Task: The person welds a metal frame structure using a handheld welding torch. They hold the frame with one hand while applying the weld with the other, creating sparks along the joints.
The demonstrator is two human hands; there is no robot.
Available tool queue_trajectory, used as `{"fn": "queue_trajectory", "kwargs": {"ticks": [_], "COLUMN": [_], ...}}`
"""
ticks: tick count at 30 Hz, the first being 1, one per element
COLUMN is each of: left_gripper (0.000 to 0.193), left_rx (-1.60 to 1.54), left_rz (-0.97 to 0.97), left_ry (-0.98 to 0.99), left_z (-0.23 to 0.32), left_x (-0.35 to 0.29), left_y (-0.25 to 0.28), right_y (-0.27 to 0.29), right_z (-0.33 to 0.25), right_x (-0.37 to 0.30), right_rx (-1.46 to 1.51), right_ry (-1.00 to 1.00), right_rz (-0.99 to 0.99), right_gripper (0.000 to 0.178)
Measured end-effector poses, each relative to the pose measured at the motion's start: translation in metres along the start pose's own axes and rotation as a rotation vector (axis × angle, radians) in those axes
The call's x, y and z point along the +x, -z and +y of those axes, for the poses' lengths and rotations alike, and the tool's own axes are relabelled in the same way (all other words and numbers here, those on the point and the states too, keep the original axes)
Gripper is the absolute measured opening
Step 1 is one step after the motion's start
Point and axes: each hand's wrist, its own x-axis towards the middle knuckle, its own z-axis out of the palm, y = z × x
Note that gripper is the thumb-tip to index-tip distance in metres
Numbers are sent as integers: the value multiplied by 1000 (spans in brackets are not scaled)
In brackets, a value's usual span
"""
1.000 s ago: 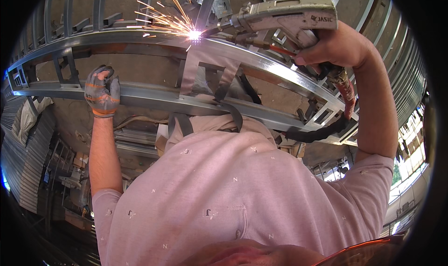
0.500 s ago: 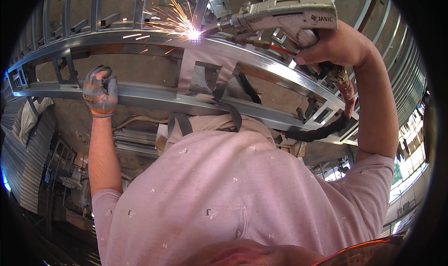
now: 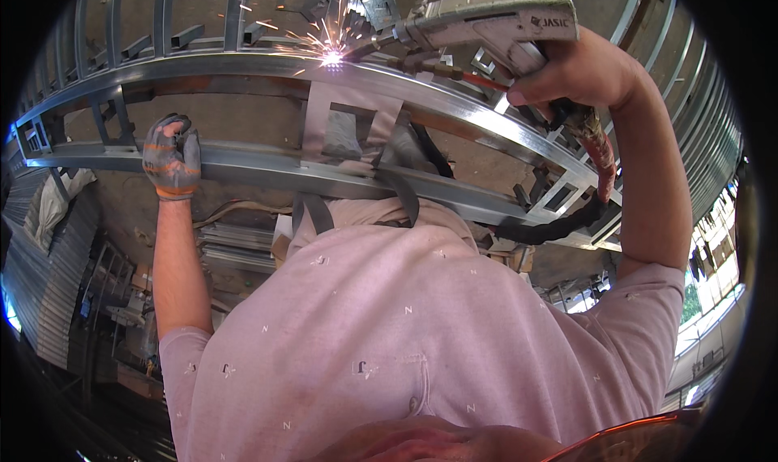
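My bare right hand (image 3: pixel 579 69) is wrapped round the grip of a pale, scuffed welding gun (image 3: pixel 494 24). The gun's nozzle points left, and a bright weld spot (image 3: pixel 331 58) throws sparks at its tip. That spot lies on the far rail of a metal frame (image 3: pixel 454 109), near the foot of an upright bar (image 3: pixel 339 4). My left hand (image 3: pixel 172 156), in a grey and orange glove, is closed beside the frame's near rail (image 3: pixel 267 170). Its curled fingers hide whatever they may hold.
A red and black cable (image 3: pixel 559 231) hangs from the gun and loops past the frame's right part. Square-cut metal plates (image 3: pixel 348 126) bridge the two rails. Upright bars (image 3: pixel 166 16) stand along the far side. Corrugated sheets (image 3: pixel 57 300) and stacked metal lengths (image 3: pixel 235 247) lie nearer me.
The welding gun and my right hand have shifted slightly left and up in the picture. The shower of sparks is smaller. My left hand stays closed in nearly the same place.
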Motion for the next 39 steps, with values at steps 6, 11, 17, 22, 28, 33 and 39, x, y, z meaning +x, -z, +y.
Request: {"fn": "queue_trajectory", "kwargs": {"ticks": [6, 11, 17, 22, 28, 33, 39], "left_gripper": [20, 20, 17, 17, 18, 19, 18], "left_rx": [11, 23, 62, 87, 112, 120, 139], "left_rz": [-9, -21, -53, -78, -101, -98, -104], "left_ry": [18, 32, 15, 39, 66, 48, 61], "left_z": [-5, -3, -4, -8, -12, -13, -13], "left_x": [-1, -2, 2, -1, -4, -5, -4], "left_y": [-1, 0, 0, -1, -2, -1, -2], "right_y": [13, 16, 9, 11, 11, 11, 14], "right_z": [22, 48, 75, 59, 78, 64, 61], "right_x": [-34, -60, -63, -57, -55, -57, -56], "right_rx": [20, 57, -10, -10, -67, -3, -24], "right_ry": [30, -95, 15, -11, 111, 17, -35], "right_rz": [94, 50, 69, 2, 51, 7, -28], "right_gripper": [39, 43, 43, 37, 35, 37, 41]}}
